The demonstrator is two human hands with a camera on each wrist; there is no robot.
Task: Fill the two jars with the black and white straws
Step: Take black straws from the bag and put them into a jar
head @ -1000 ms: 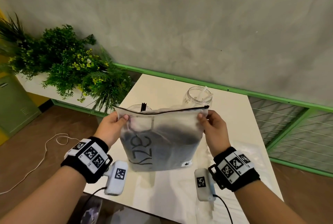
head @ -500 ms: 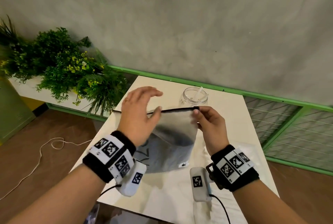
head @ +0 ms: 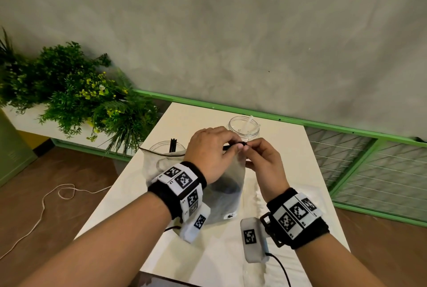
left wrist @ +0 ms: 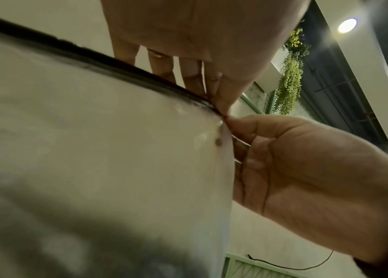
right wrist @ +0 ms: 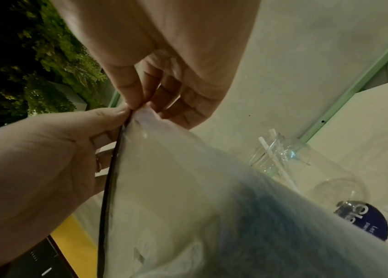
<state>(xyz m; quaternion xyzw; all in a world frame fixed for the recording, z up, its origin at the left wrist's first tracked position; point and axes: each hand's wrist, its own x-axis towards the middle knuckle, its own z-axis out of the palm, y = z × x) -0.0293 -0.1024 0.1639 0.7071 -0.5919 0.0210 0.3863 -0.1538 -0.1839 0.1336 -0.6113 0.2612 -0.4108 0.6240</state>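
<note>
A frosted zip bag (head: 227, 185) with a black zip strip (left wrist: 93, 60) hangs above the white table (head: 288, 148). A dark mass shows through its lower part. My left hand (head: 237, 147) pinches the zip strip at the bag's top right corner. My right hand (head: 249, 147) pinches that same corner, fingertips almost touching the left's. Behind the bag stand two glass jars. The left jar (head: 161, 148) holds black straws (head: 172, 144). The right jar (head: 243, 126) holds a white straw (head: 249, 120). In the right wrist view the bag (right wrist: 176, 188) partly hides this jar (right wrist: 281, 156).
Green plants (head: 76, 102) fill a planter to the left of the table. A green rail (head: 346, 129) and wire fence run behind and to the right. A white cord (head: 57, 194) lies on the brown floor. A clear object with a blue label (right wrist: 364, 220) lies near the right jar.
My left hand has let go of the bag's top left corner and crossed to the top right corner beside my right hand. The bag's left side has sagged.
</note>
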